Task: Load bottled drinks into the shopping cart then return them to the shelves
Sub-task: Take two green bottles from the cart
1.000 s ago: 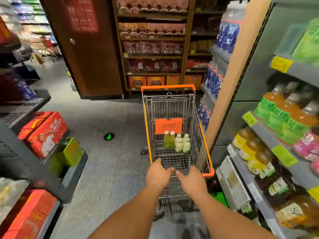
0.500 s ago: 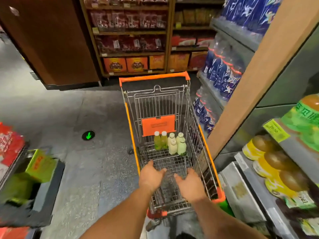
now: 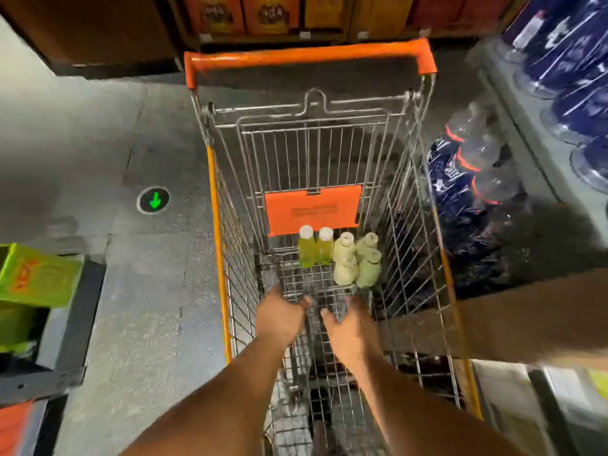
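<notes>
Left hand [image 3: 279, 315], right hand [image 3: 350, 327] over cart [image 3: 218, 225]; fingertips blurred

The orange-rimmed wire shopping cart [image 3: 424, 179] is open at the top, so a hand could pass down between its side walls. Two green bottles with white caps [image 3: 315, 247] and four pale cream bottles [image 3: 357, 260] stand bunched against the far end, under the orange plastic flap [image 3: 313, 210]. Bare mesh floor lies near them. Dark blue-labelled bottles [image 3: 460, 179] crowd the cart's right wall.
</notes>
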The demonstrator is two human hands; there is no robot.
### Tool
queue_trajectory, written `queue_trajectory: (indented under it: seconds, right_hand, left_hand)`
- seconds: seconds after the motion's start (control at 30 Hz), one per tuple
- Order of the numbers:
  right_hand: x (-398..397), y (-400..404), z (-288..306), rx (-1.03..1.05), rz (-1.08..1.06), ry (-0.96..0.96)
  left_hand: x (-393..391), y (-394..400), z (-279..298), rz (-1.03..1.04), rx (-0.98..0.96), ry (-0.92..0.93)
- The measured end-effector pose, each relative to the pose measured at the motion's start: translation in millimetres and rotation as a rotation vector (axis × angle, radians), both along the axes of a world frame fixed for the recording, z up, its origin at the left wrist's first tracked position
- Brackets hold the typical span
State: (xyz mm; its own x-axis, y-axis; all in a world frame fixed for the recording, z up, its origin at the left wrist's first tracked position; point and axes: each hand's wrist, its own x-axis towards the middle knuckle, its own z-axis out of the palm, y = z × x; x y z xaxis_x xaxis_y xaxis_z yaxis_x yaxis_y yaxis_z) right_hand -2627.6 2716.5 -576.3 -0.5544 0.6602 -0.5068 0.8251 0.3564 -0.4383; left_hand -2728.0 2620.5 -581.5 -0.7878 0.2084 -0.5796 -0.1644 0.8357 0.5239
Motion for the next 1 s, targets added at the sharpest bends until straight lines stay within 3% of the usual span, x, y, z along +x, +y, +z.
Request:
queue_trajectory:
  seconds: [0.23, 0.37, 0.47, 0.77, 1.0]
  right_hand:
    - [-111, 64, -105, -0.016, -0.05, -0.005]
    - [-150, 90, -158, -0.194, -0.185, 0.107]
    - [-168, 102, -191, -0.192, -0.236, 0.119]
    - [-188, 97, -228, 0.128, -0.242, 0.166]
    - [-186, 93, -241, 0.029, -0.274, 0.189]
  left_hand:
    - [-81, 77, -114, 0.078, -0.077, -0.076]
    - [-118, 105, -165, 0.096, -0.065, -0.072]
    - [-131, 115, -192, 0.104, -0.055, -0.05]
    - [-143, 139, -226, 0.164, 0.057, -0.034]
    - [-145, 124, -231, 0.215, 0.131, -0.047]
